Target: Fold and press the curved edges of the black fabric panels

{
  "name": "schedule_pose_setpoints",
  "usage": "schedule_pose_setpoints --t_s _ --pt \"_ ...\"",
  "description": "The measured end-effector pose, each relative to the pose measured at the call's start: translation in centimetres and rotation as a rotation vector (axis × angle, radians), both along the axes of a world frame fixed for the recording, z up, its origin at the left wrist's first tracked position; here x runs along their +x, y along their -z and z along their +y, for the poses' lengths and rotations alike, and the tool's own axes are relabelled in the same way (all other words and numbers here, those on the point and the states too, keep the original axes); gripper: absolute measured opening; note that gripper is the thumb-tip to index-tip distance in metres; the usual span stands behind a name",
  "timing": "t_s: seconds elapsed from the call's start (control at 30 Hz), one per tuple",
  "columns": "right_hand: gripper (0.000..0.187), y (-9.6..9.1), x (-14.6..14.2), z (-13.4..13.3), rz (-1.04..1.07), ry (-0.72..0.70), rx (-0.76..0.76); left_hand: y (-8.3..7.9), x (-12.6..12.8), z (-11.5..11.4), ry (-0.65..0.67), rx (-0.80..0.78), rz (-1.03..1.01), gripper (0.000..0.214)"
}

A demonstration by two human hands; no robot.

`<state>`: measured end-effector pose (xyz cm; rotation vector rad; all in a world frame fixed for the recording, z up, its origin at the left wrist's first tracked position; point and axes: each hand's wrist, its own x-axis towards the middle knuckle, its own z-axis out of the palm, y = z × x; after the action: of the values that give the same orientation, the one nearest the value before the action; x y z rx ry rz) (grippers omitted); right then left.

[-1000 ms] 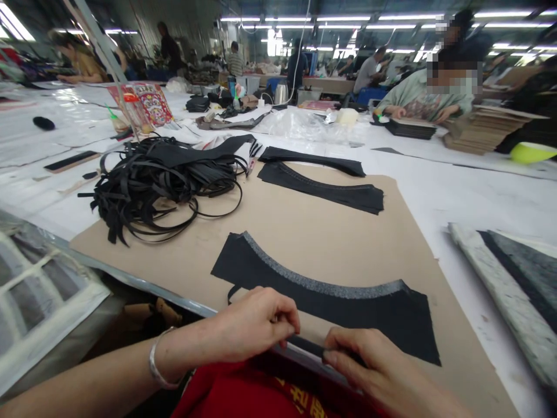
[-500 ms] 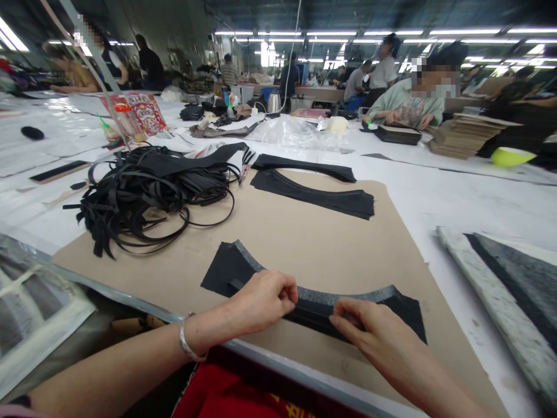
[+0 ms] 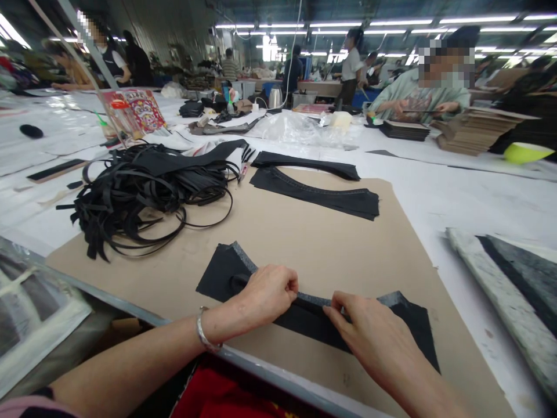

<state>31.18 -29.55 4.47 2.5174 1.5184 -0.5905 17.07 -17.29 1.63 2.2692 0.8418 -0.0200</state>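
Observation:
A curved black fabric piece point(image 3: 313, 332) lies flat in front of me, with a speckled grey band point(image 3: 394, 299) along its concave far edge. A narrow black strip point(image 3: 314, 302) runs between my hands along that edge and covers part of the band. My left hand point(image 3: 270, 293) is closed in a pinch on the strip; a loop of black strip point(image 3: 238, 283) curls out beside its wrist side. With thumb and forefinger, my right hand point(image 3: 368, 322) pinches the strip farther right. The fingertips hide the exact contact.
A heap of black strips point(image 3: 130, 197) lies at the left of the brown board point(image 3: 331, 244). More curved black pieces point(image 3: 317, 191) rest at its far side. A pale thick slab point(image 3: 491, 290) is at right. Across the table, a person point(image 3: 426, 93) handles dark sheets.
The strip between my hands has moved up onto the grey band, now partly covered. My right fingertips have shifted slightly up and left. The view has shifted slightly.

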Motion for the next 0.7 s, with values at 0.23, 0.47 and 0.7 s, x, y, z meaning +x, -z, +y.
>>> schedule_pose_setpoints --t_s 0.23,0.47,0.7 --pt "0.028 0.5 0.1 0.5 0.022 0.000 -0.012 0.6 0.3 -0.1 -0.011 -0.014 0.000 0.018" --pt "0.030 1.0 0.3 0.5 0.024 0.007 -0.008 0.6 0.3 -0.1 -0.023 -0.018 0.006 0.019" --pt "0.030 1.3 0.4 0.4 0.009 -0.017 -0.005 0.4 0.4 -0.3 -0.032 -0.006 0.008 0.020"
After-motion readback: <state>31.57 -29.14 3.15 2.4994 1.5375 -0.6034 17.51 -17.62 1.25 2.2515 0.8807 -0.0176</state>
